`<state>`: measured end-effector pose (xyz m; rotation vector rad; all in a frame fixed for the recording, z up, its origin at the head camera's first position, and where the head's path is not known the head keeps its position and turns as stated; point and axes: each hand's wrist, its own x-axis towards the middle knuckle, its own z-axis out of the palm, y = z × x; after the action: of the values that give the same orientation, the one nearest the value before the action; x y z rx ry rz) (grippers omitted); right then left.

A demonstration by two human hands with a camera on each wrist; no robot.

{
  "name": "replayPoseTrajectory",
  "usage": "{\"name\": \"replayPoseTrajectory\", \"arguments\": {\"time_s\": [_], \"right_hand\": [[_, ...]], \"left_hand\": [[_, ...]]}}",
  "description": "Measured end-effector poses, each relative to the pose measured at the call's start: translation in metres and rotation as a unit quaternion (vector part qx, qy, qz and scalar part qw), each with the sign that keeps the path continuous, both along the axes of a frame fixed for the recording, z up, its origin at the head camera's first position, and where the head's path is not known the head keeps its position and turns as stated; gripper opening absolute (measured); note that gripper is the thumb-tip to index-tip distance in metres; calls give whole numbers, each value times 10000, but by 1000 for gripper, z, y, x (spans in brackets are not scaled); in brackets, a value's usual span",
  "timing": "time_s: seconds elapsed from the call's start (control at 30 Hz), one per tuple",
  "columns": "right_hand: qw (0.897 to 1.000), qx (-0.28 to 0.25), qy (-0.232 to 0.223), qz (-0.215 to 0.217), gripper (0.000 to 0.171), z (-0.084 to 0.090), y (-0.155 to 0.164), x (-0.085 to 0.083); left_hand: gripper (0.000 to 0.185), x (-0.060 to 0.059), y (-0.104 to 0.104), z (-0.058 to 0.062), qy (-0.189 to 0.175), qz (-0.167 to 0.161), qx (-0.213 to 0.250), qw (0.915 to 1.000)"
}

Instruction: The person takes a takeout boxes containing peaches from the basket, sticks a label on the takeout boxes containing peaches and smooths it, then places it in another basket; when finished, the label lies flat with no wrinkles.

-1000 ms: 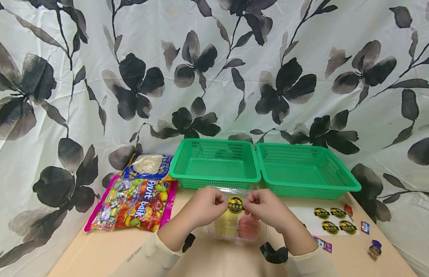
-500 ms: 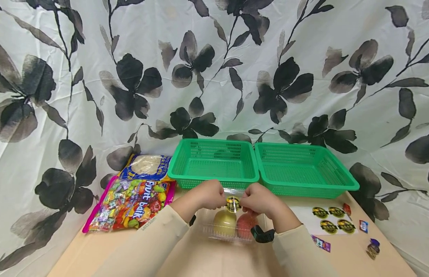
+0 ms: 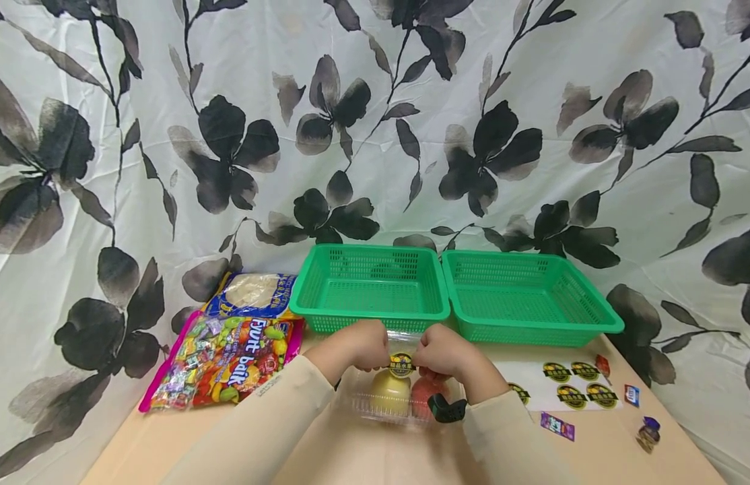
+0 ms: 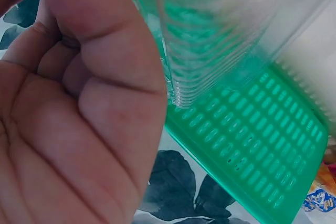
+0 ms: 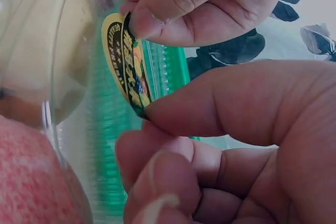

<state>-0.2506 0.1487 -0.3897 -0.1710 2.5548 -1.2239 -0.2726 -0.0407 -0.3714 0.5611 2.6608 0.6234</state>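
A round black-and-gold sticker [image 3: 402, 364] with printed characters is stretched between my hands, over a clear plastic clamshell box [image 3: 365, 407]. My left hand [image 3: 358, 345] pinches one end of it between thumb and finger. On the opposite end, the thumb and forefinger of my right hand [image 3: 452, 353] pinch the edge. The right wrist view shows the sticker [image 5: 126, 61] bowed slightly beside the clear wall. Inside the box lie a yellow round fruit [image 3: 390, 392] and a red one [image 3: 425, 396]. My palm hides the left fingertips in the left wrist view.
Two green baskets [image 3: 370, 314] stand behind the box. A Fruit balk candy bag [image 3: 229, 360] and a blue-yellow bag [image 3: 254, 291] lie left. At right are a sticker sheet [image 3: 535, 397], a purple wrapped sweet [image 3: 557, 426] and several small items near the table edge.
Both hands have tipped forward, knuckles up, and brought the sticker slightly lower over the box. The forearms have moved farther in over the table. The head view has shifted slightly.
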Motion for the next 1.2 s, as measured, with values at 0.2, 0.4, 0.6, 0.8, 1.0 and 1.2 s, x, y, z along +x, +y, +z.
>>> {"name": "replayPoseTrajectory", "arguments": {"time_s": [0.2,0.4,0.6,0.8,1.0,1.2], "right_hand": [[9997,224,133,39,29,0,-2,-1],[9985,500,225,70,33,-1,-4,-3],[9988,457,152,49,32,0,-2,-3],[9990,388,195,108,33,0,0,-2],[9982,470,330,198,32,-1,3,0],[9981,435,375,222,33,1,9,1]], "left_hand": [[26,-2,5,-2,50,44,-142,9999],[28,-4,4,-3,196,57,-303,9993],[35,-5,0,-6,310,-42,-227,9993],[41,-4,2,-14,567,-435,-85,9974],[40,-1,3,-14,670,-364,-38,9971],[37,0,0,-13,715,-434,12,9965]]}}
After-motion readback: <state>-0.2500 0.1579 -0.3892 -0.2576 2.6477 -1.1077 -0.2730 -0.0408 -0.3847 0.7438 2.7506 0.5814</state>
